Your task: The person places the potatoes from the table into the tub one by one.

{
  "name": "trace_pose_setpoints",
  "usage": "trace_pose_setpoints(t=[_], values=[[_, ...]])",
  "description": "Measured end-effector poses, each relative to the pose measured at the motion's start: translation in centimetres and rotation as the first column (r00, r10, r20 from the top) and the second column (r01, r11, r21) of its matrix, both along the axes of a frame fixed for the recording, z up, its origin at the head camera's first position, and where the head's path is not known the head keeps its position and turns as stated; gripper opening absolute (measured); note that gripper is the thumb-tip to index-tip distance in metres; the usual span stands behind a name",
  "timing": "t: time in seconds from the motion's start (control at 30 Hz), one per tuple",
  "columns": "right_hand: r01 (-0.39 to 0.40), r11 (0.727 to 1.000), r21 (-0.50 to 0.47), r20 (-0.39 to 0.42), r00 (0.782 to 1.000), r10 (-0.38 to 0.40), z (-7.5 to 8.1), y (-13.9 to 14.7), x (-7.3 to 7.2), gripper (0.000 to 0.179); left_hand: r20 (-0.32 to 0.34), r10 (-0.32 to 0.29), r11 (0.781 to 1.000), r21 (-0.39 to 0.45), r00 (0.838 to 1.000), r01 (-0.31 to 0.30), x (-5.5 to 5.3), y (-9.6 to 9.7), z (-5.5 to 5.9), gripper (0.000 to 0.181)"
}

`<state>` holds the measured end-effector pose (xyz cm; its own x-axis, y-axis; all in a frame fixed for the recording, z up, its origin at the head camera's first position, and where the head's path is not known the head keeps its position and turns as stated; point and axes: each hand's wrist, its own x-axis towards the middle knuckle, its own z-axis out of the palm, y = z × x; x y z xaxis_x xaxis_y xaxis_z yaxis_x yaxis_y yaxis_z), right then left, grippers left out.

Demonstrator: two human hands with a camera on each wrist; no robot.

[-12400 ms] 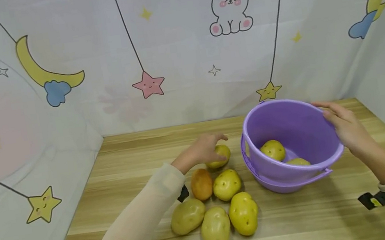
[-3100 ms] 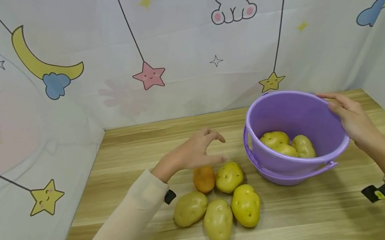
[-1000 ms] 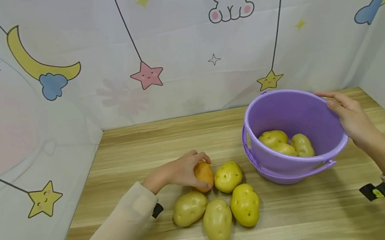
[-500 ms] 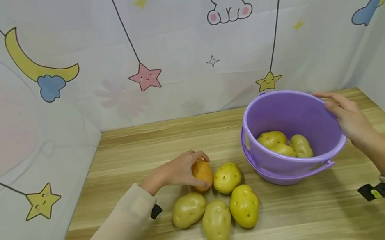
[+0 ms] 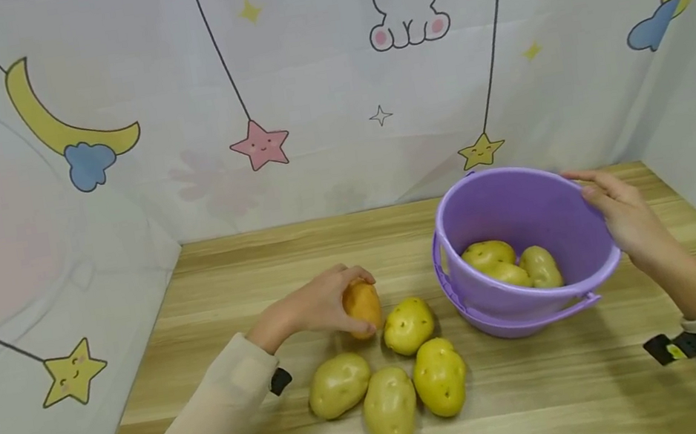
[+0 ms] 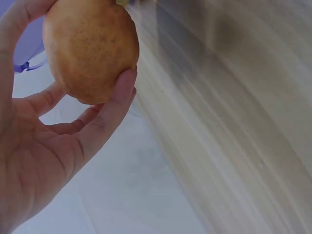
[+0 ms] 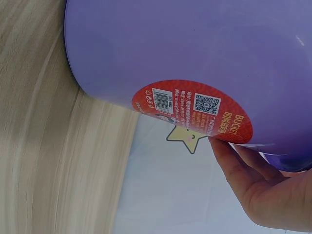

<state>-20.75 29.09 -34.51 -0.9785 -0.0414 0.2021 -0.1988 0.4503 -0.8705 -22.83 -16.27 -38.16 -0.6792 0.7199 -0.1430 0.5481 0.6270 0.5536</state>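
My left hand (image 5: pixel 317 304) grips an orange-brown potato (image 5: pixel 363 306), thumb on the near side and fingers curled over the far side. Seen in the left wrist view, this potato (image 6: pixel 92 48) hangs over the wooden table. On the right, my right hand (image 5: pixel 625 217) holds the rim of a purple bucket (image 5: pixel 543 210), which tilts toward the left. Three yellow potatoes (image 5: pixel 540 267) lie inside it. The right wrist view has the bucket's outer wall (image 7: pixel 170 48) with a red label (image 7: pixel 195 112), fingers close by the rim.
In front of the left hand, two bright yellow potatoes (image 5: pixel 439 377) and two paler ones (image 5: pixel 390 409) lie grouped on the wooden table (image 5: pixel 260 260). The bucket's handle (image 5: pixel 561 312) hangs down its near side. A printed cloth (image 5: pixel 315 87) encloses the table's back and sides.
Over the earlier frames, more potatoes came into the bucket and the rear one left the table. My left hand then took the orange-brown potato and has just raised it slightly. The right hand keeps its hold.
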Motion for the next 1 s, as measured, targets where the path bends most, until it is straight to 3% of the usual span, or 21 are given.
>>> trace_pose_setpoints(t=[0.37, 0.63, 0.83, 1.0], values=[[-0.023, 1.000, -0.018, 0.001, 1.000, 0.023, -0.4, 0.1, -0.1, 0.040, -0.078, -0.023, 1.000, -0.002, 0.997, 0.023, 0.0, 0.6, 1.1, 0.072], [-0.029, 0.999, -0.038, 0.000, 1.000, 0.029, -0.4, 0.2, -0.5, 0.038, -0.143, -0.034, 0.996, 0.073, 0.989, 0.044, -0.3, 1.2, 2.1, 0.071], [-0.029, 0.999, -0.038, -0.006, 1.000, 0.029, -0.3, 0.2, -0.6, 0.039, -0.203, -0.069, 0.989, 0.113, 0.977, 0.093, -0.6, 1.5, 2.8, 0.071], [-0.030, 0.999, -0.030, 0.001, 1.000, 0.030, -0.1, 0.3, -0.7, 0.039, -0.210, -0.064, 0.985, 0.144, 0.975, 0.096, -0.8, 1.8, 3.4, 0.070]])
